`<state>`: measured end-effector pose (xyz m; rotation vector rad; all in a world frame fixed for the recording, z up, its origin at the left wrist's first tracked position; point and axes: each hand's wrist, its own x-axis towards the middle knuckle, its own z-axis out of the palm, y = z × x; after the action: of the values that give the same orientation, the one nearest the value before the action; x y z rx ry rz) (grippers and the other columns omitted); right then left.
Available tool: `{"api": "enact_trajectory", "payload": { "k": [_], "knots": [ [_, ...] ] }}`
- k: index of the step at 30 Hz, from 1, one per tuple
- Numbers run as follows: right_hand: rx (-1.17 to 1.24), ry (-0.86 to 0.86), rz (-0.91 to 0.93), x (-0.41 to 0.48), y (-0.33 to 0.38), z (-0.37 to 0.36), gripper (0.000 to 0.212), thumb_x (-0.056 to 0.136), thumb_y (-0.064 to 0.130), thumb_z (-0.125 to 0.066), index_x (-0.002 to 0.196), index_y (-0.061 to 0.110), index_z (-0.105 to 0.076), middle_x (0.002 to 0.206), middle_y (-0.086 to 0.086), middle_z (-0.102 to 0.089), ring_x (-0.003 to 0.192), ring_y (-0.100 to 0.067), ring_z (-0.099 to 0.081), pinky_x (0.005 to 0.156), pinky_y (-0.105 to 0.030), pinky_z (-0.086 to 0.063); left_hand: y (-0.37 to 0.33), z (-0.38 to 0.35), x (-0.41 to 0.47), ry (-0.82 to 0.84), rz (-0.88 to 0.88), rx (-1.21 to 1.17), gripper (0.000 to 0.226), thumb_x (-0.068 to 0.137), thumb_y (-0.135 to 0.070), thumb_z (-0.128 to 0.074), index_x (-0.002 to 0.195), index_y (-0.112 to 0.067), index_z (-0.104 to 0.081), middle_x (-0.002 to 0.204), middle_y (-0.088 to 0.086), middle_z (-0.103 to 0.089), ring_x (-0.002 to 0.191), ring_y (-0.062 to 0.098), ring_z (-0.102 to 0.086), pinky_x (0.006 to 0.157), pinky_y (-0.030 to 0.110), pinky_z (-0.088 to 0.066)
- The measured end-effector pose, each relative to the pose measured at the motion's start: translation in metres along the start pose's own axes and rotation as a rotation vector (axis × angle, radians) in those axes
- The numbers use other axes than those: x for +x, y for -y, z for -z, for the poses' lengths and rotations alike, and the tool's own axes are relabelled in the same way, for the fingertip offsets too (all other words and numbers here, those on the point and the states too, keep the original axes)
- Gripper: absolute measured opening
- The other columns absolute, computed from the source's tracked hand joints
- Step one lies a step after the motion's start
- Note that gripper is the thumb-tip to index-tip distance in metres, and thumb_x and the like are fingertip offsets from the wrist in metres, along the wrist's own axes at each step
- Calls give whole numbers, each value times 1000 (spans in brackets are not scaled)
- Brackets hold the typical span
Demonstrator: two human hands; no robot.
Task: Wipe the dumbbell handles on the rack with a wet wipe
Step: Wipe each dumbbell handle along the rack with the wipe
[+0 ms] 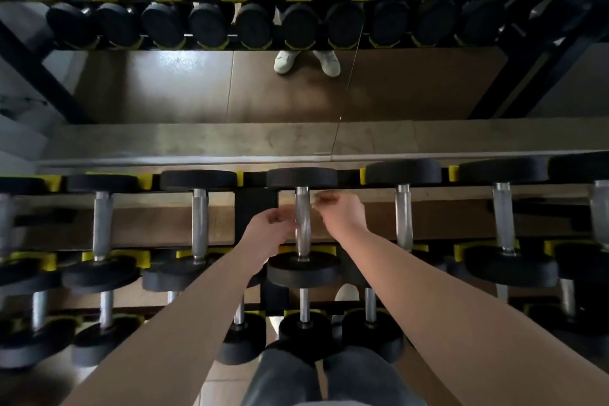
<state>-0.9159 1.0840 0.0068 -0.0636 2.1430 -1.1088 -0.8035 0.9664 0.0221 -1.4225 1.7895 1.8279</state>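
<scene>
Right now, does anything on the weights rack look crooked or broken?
Nothing stands out. The dumbbells sit evenly in yellow cradles. Left hand and right hand flank the middle handle, too blurred to show a wipe.

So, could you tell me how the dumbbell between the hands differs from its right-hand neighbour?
The centre dumbbell has the left hand and right hand either side of its handle; the right neighbour has no hand there. The neighbour's far head looks wider than the centre dumbbell's. Both have black heads and silver handles.
</scene>
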Motion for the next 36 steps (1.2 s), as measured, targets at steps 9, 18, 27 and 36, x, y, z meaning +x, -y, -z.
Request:
{"api": "enact_trajectory", "payload": {
  "k": [9,18,27,36],
  "knots": [
    [-494,346,-42,-16,-29,-14,23,105,21,-55,89,20,-72,85,1,-68,71,-10,-62,61,-21,-45,2,2,23,47,-32,17,20,95,-16,-67,115,-19,-70,81,-6,-60,72,8,-51,104,50,-49],
    [258,92,-212,17,10,-8,14,95,9,-69,108,13,-74,102,-7,-74,87,-16,-69,86,-34,-60,15,2,32,85,103,36,9,98,-18,-66,105,-22,-70,84,7,-60,60,13,-43,47,23,-34],
    [-378,201,-80,-19,-25,-16,9,93,38,-73,90,29,-71,93,11,-70,85,-4,-66,78,-23,-53,25,6,36,121,140,84,14,98,-20,-63,108,-22,-73,71,2,-53,62,16,-43,49,26,-35],
    [-129,-117,112,-1,8,-26,21,96,22,-70,117,17,-74,108,6,-73,96,-7,-66,83,-20,-49,27,9,39,131,184,46,13,99,-20,-62,108,-23,-71,88,5,-63,68,15,-46,49,24,-38]
  ]
}}
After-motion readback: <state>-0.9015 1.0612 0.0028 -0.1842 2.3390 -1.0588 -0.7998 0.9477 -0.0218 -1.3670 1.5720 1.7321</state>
